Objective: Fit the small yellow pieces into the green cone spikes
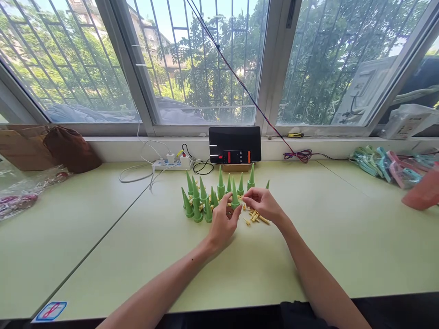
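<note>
My left hand [222, 222] is closed round the base of a pointed green cone [235, 195], which stands upright between its thumb and fingers. Just to the right, my right hand [263, 204] has its thumb and fingertips pinched together near that cone; what they hold, if anything, is too small to make out. Several similar green cones [196, 201] stand in a cluster left of and behind my hands, with small yellow bits among them. Below my right hand lies a loose heap of small yellow pieces [254, 216], some of them slender and pointed.
A black tablet [235, 137] leans at the back, with a phone [237, 156] before it. A power strip [172, 163] with cables lies to its left. At the far left is a brown bag [71, 150]; packaged coloured straps [373, 162] lie far right.
</note>
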The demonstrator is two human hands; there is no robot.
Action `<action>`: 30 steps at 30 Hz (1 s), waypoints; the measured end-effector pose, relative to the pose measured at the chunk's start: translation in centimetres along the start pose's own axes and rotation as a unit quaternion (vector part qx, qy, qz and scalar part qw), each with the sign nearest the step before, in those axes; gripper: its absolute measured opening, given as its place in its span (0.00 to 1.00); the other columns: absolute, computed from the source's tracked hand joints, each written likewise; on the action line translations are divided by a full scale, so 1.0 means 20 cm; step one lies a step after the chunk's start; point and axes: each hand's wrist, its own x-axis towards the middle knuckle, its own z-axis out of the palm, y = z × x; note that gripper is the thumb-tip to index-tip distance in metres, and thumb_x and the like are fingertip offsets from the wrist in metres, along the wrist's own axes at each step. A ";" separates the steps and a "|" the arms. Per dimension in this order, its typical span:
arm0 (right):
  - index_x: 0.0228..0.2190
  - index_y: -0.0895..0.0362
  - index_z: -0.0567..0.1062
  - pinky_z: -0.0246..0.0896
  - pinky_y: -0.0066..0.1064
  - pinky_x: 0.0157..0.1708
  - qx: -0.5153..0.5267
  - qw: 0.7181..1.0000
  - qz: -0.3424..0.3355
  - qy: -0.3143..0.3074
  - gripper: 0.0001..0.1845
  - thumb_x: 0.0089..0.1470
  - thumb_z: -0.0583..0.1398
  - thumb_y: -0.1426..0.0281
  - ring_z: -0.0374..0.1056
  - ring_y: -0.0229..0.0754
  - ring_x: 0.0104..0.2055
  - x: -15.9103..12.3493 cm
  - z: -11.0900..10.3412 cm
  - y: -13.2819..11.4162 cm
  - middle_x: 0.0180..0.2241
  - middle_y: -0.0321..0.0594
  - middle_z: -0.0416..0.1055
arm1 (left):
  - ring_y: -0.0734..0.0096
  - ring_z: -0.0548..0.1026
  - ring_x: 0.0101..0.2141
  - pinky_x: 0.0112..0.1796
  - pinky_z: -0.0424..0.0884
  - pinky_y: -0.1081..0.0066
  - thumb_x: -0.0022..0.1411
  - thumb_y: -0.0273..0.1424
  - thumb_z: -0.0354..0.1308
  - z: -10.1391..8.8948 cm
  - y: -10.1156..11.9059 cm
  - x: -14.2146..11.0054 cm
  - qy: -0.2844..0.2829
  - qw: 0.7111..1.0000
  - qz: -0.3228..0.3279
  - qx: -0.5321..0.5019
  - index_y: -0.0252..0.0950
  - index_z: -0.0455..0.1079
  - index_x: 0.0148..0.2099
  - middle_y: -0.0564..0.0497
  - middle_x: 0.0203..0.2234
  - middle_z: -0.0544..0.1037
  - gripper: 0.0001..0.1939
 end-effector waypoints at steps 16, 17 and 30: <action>0.28 0.58 0.73 0.54 0.29 0.22 0.003 1.000 0.008 -0.006 0.18 0.52 0.64 0.55 0.60 0.35 0.22 0.00 0.00 0.01 0.21 0.35 0.66 | 0.82 0.67 0.19 0.21 0.66 0.76 0.64 0.40 0.55 0.00 0.01 0.00 -0.001 1.000 -0.007 0.006 0.36 0.61 0.56 0.49 0.37 0.71 0.21; 0.28 0.58 0.73 0.55 0.29 0.23 0.002 1.000 0.008 -0.007 0.18 0.52 0.64 0.55 0.60 0.35 0.22 0.00 0.00 0.01 0.21 0.35 0.66 | 0.82 0.66 0.18 0.21 0.66 0.76 0.64 0.40 0.55 0.00 0.01 0.00 -0.002 1.000 -0.007 0.006 0.36 0.61 0.56 0.49 0.37 0.71 0.21; 0.28 0.59 0.73 0.51 0.28 0.21 -0.007 1.000 0.008 -0.006 0.17 0.53 0.63 0.56 0.57 0.34 0.21 0.00 0.00 0.02 0.20 0.34 0.64 | 0.82 0.67 0.19 0.21 0.65 0.76 0.64 0.41 0.55 0.00 0.01 0.00 -0.003 1.000 -0.011 0.008 0.36 0.61 0.56 0.48 0.37 0.71 0.22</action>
